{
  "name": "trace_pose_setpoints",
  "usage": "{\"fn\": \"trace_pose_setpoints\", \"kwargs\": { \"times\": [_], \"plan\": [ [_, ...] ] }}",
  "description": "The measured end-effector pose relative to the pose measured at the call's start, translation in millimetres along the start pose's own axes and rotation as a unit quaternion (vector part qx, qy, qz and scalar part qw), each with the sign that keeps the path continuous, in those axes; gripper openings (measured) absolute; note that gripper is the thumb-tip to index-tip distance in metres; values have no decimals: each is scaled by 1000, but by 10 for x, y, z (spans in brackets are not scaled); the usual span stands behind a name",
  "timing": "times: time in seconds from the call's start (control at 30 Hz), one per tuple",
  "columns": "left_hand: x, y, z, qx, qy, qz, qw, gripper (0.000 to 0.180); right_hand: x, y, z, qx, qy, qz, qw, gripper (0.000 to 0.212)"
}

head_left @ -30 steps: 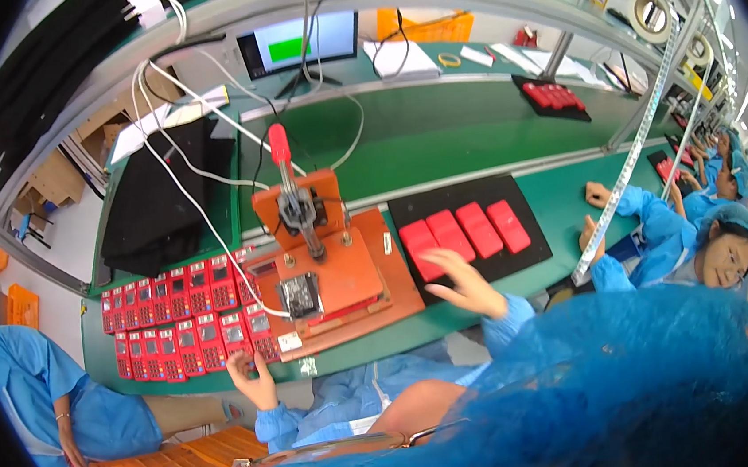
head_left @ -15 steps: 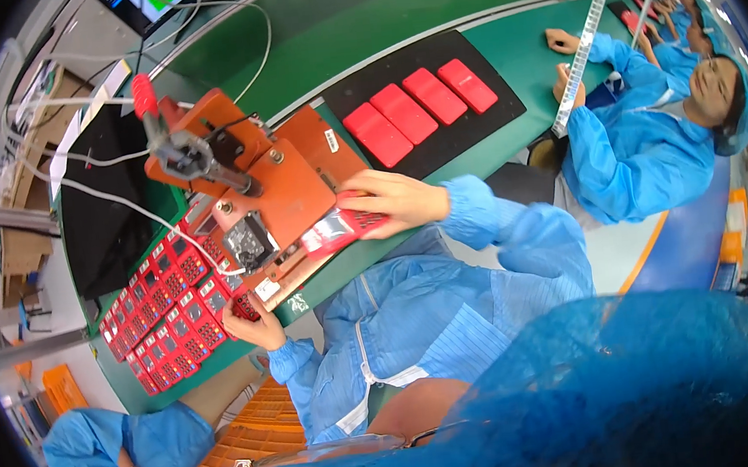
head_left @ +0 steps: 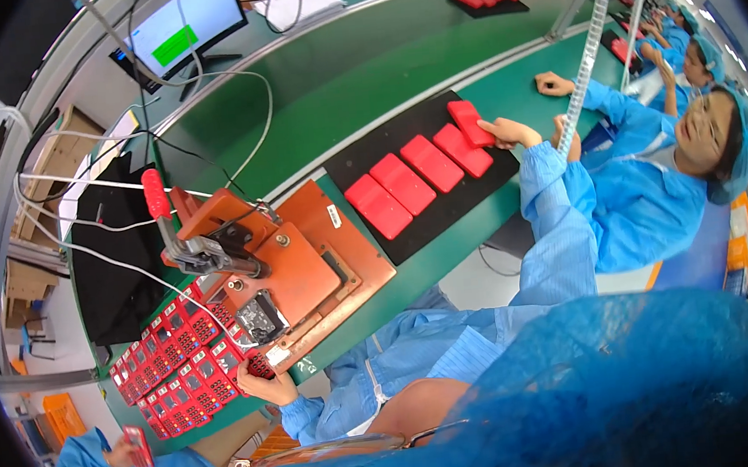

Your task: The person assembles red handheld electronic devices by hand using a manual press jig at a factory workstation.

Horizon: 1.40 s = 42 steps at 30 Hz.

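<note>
My right hand (head_left: 512,132) reaches to the far right end of a black mat (head_left: 410,240). Its fingers grip a red handheld keypad terminal (head_left: 469,124), smooth red side up, beside several similar terminals (head_left: 430,164) laid in a row. My left hand (head_left: 267,385) is by the near left corner of an orange-brown clamp fixture (head_left: 363,265), its fingers on another red keypad terminal (head_left: 261,365), partly hidden by them. The fixture carries a toggle clamp with a red handle (head_left: 155,195) and a small black block (head_left: 260,320) with a cable.
Rows of red keypad terminals (head_left: 174,340) lie left of the fixture, keys up. A monitor (head_left: 178,28) stands behind, with loose cables crossing. A co-worker (head_left: 637,184) sits at the right; another person's hand (head_left: 124,451) holds a red terminal at lower left.
My right hand has moved from the fixture's front edge to the mat's far right end, bringing a red terminal there. My left hand stays by the fixture's corner. The view has shifted.
</note>
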<state>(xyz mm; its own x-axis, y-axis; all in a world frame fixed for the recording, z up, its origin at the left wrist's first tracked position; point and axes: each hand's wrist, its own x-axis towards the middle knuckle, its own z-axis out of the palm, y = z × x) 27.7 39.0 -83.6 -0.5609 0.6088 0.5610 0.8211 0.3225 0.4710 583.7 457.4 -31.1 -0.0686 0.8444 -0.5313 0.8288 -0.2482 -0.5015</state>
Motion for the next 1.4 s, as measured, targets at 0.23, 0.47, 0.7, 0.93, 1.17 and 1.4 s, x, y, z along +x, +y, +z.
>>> {"fn": "trace_pose_setpoints", "kwargs": {
  "times": [0.23,0.47,0.7,0.93,1.17,1.4],
  "plan": [
    [11,-50,59,-16,21,-38,999,37,35,-363,135,-242,363,-215,874,45],
    [1694,-149,-382,-148,218,-8,965,34,-1518,-1797,1195,-92,145,-465,868,40],
    [3242,-354,429,299,-200,74,930,82,-2150,-1918,2025,-33,36,-565,823,35],
    [3877,-656,-95,92,-15,264,960,21,-2568,-780,2483,126,129,-377,909,30],
    [3046,-938,-1439,-45,313,131,940,35,-2636,-1654,2236,175,37,-502,846,10],
    [688,-1462,-3240,-8,270,-150,951,34,-2540,-2698,2173,72,-23,-796,600,9]
  ]
}}
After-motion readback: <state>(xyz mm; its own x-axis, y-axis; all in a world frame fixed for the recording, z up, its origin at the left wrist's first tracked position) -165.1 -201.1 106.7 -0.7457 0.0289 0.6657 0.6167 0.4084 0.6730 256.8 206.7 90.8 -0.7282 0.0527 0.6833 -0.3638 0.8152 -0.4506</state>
